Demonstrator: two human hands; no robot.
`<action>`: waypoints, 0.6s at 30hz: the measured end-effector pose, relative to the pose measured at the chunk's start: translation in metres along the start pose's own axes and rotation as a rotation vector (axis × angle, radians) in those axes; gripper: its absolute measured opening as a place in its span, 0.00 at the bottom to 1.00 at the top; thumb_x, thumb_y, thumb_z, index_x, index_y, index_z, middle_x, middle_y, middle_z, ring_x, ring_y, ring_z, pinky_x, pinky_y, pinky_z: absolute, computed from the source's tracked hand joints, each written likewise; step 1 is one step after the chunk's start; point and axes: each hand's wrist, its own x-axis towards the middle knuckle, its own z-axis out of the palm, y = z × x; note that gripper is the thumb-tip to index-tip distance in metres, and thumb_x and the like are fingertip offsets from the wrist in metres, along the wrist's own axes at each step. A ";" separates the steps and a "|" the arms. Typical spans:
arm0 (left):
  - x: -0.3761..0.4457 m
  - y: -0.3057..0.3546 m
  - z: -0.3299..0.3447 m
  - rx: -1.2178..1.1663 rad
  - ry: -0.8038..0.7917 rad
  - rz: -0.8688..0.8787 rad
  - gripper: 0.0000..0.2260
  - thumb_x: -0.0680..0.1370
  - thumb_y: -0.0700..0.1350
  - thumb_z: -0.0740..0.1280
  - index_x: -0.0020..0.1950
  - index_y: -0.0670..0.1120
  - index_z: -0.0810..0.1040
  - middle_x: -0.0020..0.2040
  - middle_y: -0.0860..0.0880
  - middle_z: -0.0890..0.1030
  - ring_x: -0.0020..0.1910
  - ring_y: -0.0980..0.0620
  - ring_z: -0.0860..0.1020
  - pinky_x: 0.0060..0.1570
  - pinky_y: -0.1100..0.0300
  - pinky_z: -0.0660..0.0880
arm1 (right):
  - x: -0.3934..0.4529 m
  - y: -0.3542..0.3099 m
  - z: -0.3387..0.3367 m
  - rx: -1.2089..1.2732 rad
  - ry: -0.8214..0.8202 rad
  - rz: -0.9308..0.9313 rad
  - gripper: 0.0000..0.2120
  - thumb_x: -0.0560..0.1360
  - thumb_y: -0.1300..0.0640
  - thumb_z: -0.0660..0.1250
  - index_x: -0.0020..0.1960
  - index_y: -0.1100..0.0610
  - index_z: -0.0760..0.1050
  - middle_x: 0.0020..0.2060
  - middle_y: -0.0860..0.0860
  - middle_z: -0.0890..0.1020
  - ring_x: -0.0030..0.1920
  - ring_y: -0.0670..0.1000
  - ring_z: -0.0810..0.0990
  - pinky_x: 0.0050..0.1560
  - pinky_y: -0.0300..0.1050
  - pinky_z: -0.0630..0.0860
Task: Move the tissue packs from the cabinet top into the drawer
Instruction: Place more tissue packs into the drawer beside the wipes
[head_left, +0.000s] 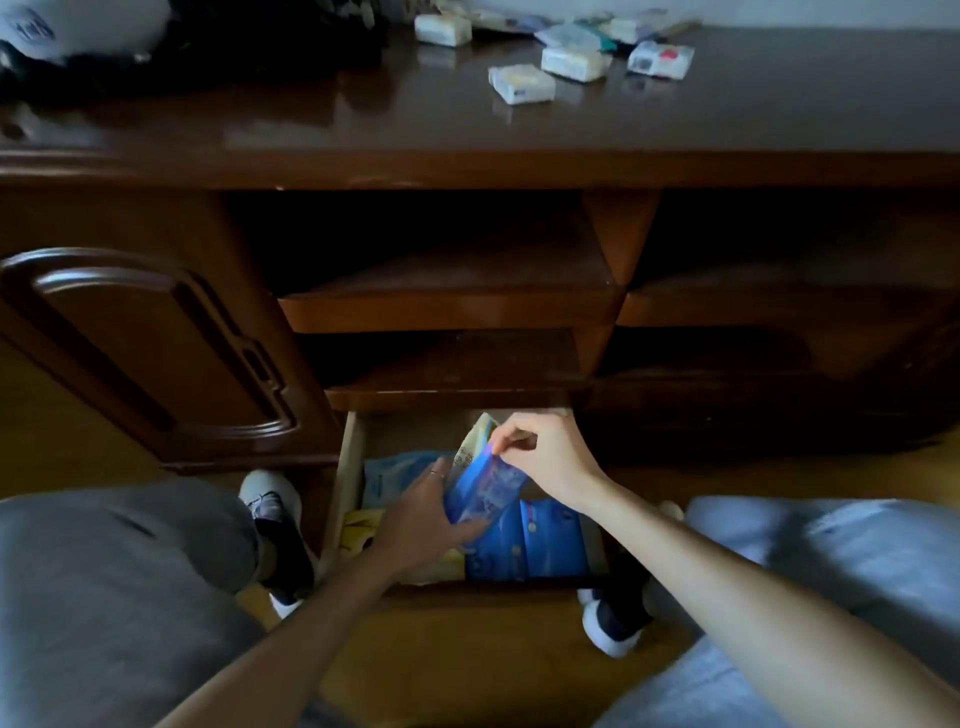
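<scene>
While both arms reach down into the open pale-sided wooden drawer (347, 483) at the foot of the dark brown wooden cabinet (467, 150), the right hand (545, 457) pinches the top edge of a blue plastic tissue pack (483, 491) between thumb and curled fingers. Pack stands tilted, upper end toward the cabinet, lower end down among the drawer contents. Left hand (426, 514), ring on one finger, lies against the pack's left face with fingers fairly straight and thumb under its lower edge; cupping rather than gripping.

Drawer contents: large blue printed package (540, 545) lying flat at the right, yellow item (363, 525) at the left, pale blue bag (395, 467) behind it, a cream-and-yellow pack (478, 431) upright just behind the held pack.

Glossy cabinet top: white tissue pack (522, 84) nearest the front edge, second white pack (575, 63) just beside it, white pack with red mark (660, 60) to the right, another white pack (443, 28) further back. More packs at the rear, blurred.

Grey-trousered knees and dark shoes with white soles flank the drawer.
</scene>
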 end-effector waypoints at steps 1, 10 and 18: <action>0.007 -0.004 0.009 0.024 0.065 -0.008 0.44 0.72 0.64 0.73 0.80 0.45 0.59 0.70 0.49 0.75 0.63 0.51 0.77 0.54 0.60 0.77 | 0.002 0.008 0.002 -0.019 0.005 0.018 0.12 0.73 0.67 0.72 0.42 0.50 0.84 0.42 0.41 0.85 0.48 0.41 0.83 0.50 0.36 0.77; 0.025 -0.038 0.033 0.553 0.174 0.648 0.26 0.65 0.44 0.79 0.62 0.49 0.78 0.60 0.49 0.79 0.62 0.48 0.74 0.35 0.52 0.81 | -0.003 0.073 0.008 -0.632 -0.499 0.007 0.54 0.62 0.20 0.67 0.81 0.40 0.54 0.82 0.42 0.51 0.81 0.45 0.47 0.77 0.53 0.49; 0.027 -0.041 0.032 0.700 0.161 0.866 0.34 0.60 0.41 0.83 0.66 0.47 0.79 0.66 0.45 0.78 0.69 0.46 0.68 0.63 0.51 0.75 | 0.001 0.093 0.043 -0.230 -0.795 0.383 0.56 0.63 0.47 0.83 0.80 0.46 0.52 0.66 0.45 0.76 0.63 0.47 0.76 0.58 0.40 0.75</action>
